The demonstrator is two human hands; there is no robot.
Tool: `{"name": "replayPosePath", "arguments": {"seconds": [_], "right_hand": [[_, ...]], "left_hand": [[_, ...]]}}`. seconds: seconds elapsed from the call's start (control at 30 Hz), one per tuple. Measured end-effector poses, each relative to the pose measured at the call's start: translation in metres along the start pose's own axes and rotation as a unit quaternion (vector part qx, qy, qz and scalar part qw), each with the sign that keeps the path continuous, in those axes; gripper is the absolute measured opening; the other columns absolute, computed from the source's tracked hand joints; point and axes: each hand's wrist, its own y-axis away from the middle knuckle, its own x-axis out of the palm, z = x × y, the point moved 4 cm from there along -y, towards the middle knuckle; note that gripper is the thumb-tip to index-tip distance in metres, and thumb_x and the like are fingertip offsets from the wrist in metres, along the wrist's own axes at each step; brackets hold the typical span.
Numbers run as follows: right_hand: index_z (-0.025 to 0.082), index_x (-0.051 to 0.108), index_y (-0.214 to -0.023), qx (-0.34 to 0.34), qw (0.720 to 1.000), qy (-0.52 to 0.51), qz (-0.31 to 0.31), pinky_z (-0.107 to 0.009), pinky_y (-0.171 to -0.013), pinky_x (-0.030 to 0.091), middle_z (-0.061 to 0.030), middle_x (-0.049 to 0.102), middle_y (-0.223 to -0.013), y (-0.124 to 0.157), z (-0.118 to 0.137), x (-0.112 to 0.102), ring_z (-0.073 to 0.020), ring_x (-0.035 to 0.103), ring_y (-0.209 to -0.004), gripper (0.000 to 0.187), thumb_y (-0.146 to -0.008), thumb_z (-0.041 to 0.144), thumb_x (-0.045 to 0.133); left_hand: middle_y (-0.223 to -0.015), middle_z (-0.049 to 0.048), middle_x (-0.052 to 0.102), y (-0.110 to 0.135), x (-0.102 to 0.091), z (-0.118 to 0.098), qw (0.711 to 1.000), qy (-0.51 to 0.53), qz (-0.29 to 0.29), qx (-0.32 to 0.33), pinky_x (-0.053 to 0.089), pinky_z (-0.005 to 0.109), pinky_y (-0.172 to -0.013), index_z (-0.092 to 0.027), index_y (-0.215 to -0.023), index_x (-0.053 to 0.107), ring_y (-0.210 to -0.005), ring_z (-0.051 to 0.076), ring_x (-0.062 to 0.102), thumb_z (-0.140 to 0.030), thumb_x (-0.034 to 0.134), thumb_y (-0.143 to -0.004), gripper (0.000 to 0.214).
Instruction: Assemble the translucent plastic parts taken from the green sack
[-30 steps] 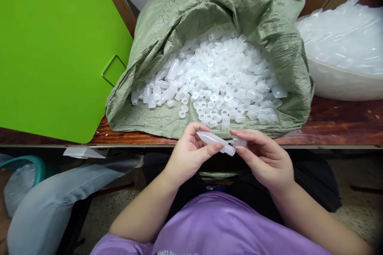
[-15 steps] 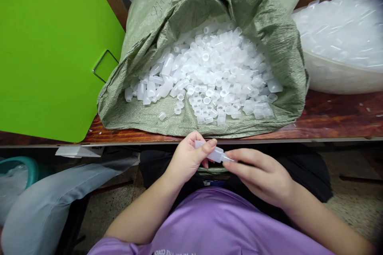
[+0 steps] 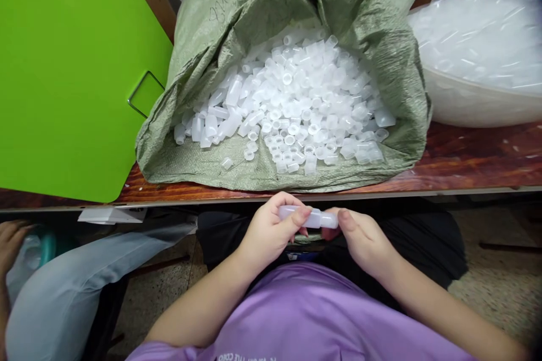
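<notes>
Your right hand has turned at the bottle's right end, grip unclear, your left hand grasping it: likely fitting step, next wanting steady alignment.

I hold one milky-white, translucent plastic tube just below and right of the frame's centre. It lies nearly level, dipping slightly rightward; its wider body, partly hidden in my grip, points left and steps down to a narrower, rounded end on the right.
</notes>
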Motion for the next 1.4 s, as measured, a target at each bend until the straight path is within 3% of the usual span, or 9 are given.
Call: {"name": "replayPosePath", "arguments": {"seconds": [0.13,0.27,0.43,0.57,0.77,1.03,1.1,1.27,1.4], "right_hand": [[0.020,0.058,-0.105,-0.076,0.987,0.014,-0.139,-0.034,-0.077,0.052,-0.0083,0.064,-0.100,0.008,0.000,-0.005,-0.0201,0.062,-0.088,0.028,-0.081,0.034,0.059],[0.020,0.059,-0.088,-0.006,0.997,-0.050,-0.052,-0.024,-0.060,0.052,-0.0020,0.063,-0.074,0.007,-0.007,0.004,-0.0133,0.061,-0.065,0.018,-0.090,0.028,0.043],[0.020,0.056,-0.105,-0.054,0.993,-0.040,-0.096,-0.032,-0.076,0.053,-0.0072,0.064,-0.097,0.007,-0.003,0.002,-0.0190,0.063,-0.088,0.027,-0.081,0.033,0.058],[0.018,0.058,-0.096,0.041,0.995,-0.087,-0.025,-0.024,-0.057,0.053,-0.0031,0.065,-0.077,0.005,-0.009,0.008,-0.0132,0.062,-0.064,0.022,-0.091,0.032,0.041],[0.019,0.053,-0.111,-0.123,0.989,0.062,-0.046,-0.032,-0.078,0.053,-0.0090,0.065,-0.099,0.006,0.005,0.008,-0.0184,0.063,-0.089,0.028,-0.083,0.023,0.055],[0.017,0.057,-0.094,0.072,0.992,-0.099,-0.026,-0.024,-0.061,0.053,-0.0031,0.065,-0.077,0.006,-0.012,0.024,-0.0128,0.062,-0.067,0.017,-0.086,0.032,0.050],[0.018,0.056,-0.097,0.062,0.996,-0.060,-0.013,-0.027,-0.064,0.053,-0.0038,0.065,-0.082,0.006,-0.018,0.025,-0.0137,0.062,-0.070,0.019,-0.086,0.032,0.051],[0.019,0.052,-0.107,-0.080,0.960,0.178,-0.198,-0.035,-0.075,0.050,-0.0092,0.060,-0.094,-0.002,-0.012,-0.027,-0.0191,0.060,-0.082,0.030,-0.080,0.030,0.058],[0.015,0.056,-0.099,0.030,0.899,0.349,-0.264,-0.035,-0.074,0.046,-0.0120,0.060,-0.089,-0.028,-0.009,-0.078,-0.0226,0.058,-0.082,0.023,-0.085,0.031,0.048]], "left_hand": [[-0.053,-0.0029,0.057,0.002,0.000,0.000,1.000,0.001,-0.021,0.004,0.032,0.016,-0.042,-0.017,-0.079,0.050,-0.042,0.005,0.043,-0.048,0.059,-0.077,0.033],[-0.051,-0.0031,0.055,0.001,0.002,0.002,1.000,-0.005,-0.007,-0.002,0.033,0.017,-0.042,-0.017,-0.076,0.049,-0.042,0.006,0.044,-0.049,0.060,-0.075,0.034],[-0.049,-0.0038,0.055,-0.001,0.002,0.007,1.000,-0.008,-0.020,0.000,0.033,0.017,-0.042,-0.017,-0.075,0.047,-0.040,0.006,0.043,-0.049,0.057,-0.078,0.034],[-0.047,-0.0043,0.054,-0.001,0.002,0.012,1.000,-0.006,-0.014,-0.018,0.032,0.017,-0.041,-0.018,-0.074,0.045,-0.039,0.006,0.042,-0.050,0.056,-0.078,0.035],[-0.045,-0.0053,0.052,-0.003,0.002,0.019,1.000,0.023,-0.011,-0.015,0.029,0.016,-0.039,-0.018,-0.071,0.043,-0.036,0.005,0.039,-0.049,0.053,-0.081,0.034],[-0.043,-0.0071,0.049,-0.005,0.004,0.037,0.997,0.049,-0.047,-0.022,0.033,0.017,-0.039,-0.018,-0.070,0.041,-0.036,0.006,0.040,-0.051,0.057,-0.077,0.037],[-0.044,-0.0066,0.049,-0.009,0.004,0.043,0.998,0.030,-0.038,-0.037,0.035,0.018,-0.041,-0.018,-0.070,0.042,-0.037,0.007,0.043,-0.054,0.056,-0.076,0.039],[-0.058,-0.0012,0.060,-0.021,0.010,0.072,0.987,0.002,0.042,-0.156,0.036,0.018,-0.043,-0.015,-0.083,0.050,-0.040,0.008,0.050,-0.057,0.055,-0.075,0.043],[-0.088,0.0085,0.067,-0.027,0.008,0.091,0.979,-0.048,0.030,-0.198,0.043,0.021,-0.052,-0.013,-0.110,0.051,-0.062,0.014,0.063,-0.053,0.064,-0.069,0.058]]}}
